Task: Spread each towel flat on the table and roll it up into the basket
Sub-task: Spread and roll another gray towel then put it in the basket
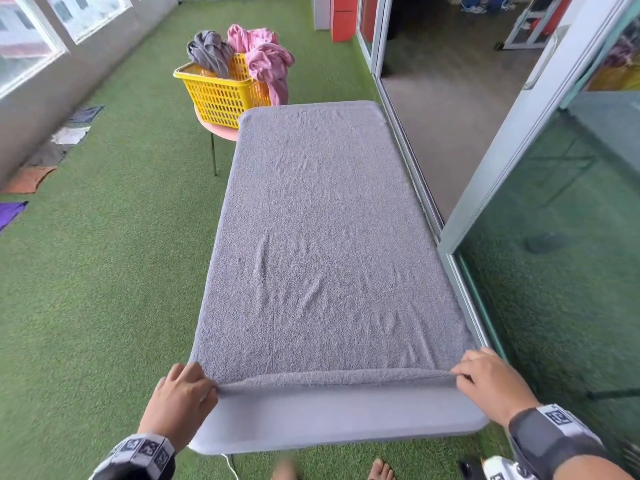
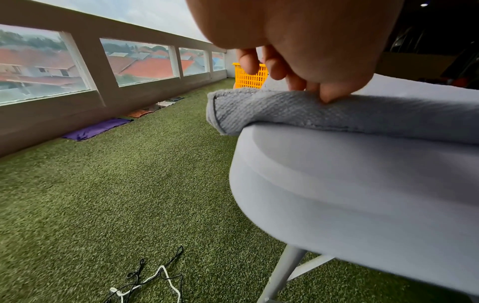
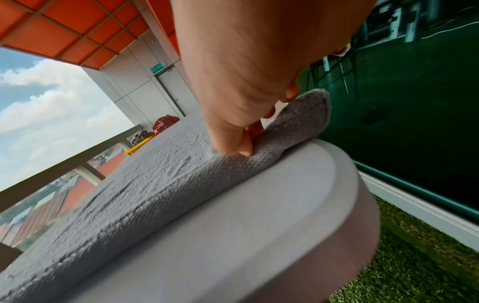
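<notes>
A grey towel (image 1: 318, 230) lies spread flat over almost the whole white table (image 1: 332, 424). Its near hem is turned over into a narrow first roll (image 1: 332, 377) across the table's width. My left hand (image 1: 188, 393) pinches the roll's left end (image 2: 259, 106), thumb pressing on top. My right hand (image 1: 485, 379) pinches the right end (image 3: 298, 121) in the same way. The yellow basket (image 1: 221, 95) stands on a pink stool beyond the table's far left corner, holding a grey towel (image 1: 209, 51) and pink towels (image 1: 263, 55) in a loose heap.
Green artificial turf (image 1: 104, 271) covers the floor. A sliding glass door frame (image 1: 415, 188) runs close along the table's right side. Cloths (image 1: 52, 161) lie by the left wall. Cables (image 2: 150, 280) lie on the turf near the table's leg. Bare feet (image 1: 381, 471) stand below the near edge.
</notes>
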The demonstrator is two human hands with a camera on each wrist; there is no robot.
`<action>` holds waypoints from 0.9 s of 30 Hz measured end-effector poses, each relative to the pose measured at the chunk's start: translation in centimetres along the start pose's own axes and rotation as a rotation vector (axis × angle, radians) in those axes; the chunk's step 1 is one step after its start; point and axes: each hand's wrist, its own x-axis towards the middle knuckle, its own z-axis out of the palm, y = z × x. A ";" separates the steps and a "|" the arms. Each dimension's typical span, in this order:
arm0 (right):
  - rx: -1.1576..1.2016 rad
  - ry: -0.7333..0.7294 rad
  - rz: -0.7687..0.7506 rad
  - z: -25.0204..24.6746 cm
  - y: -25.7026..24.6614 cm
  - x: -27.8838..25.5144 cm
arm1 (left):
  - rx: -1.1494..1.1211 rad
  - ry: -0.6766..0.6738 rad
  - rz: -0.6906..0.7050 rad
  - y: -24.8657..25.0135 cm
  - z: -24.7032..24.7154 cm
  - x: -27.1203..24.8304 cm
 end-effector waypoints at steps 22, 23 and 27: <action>-0.091 0.135 -0.074 0.6 0.1 -0.3 | -0.006 -0.043 -0.017 -0.4 0.3 -0.3; -0.088 0.106 -0.084 0.5 0.1 -0.4 | 0.002 -0.036 -0.009 -0.5 0.3 -0.5; -0.091 0.017 -0.088 0.6 0.4 -0.9 | 0.030 -0.060 -0.024 -0.5 0.3 -1.1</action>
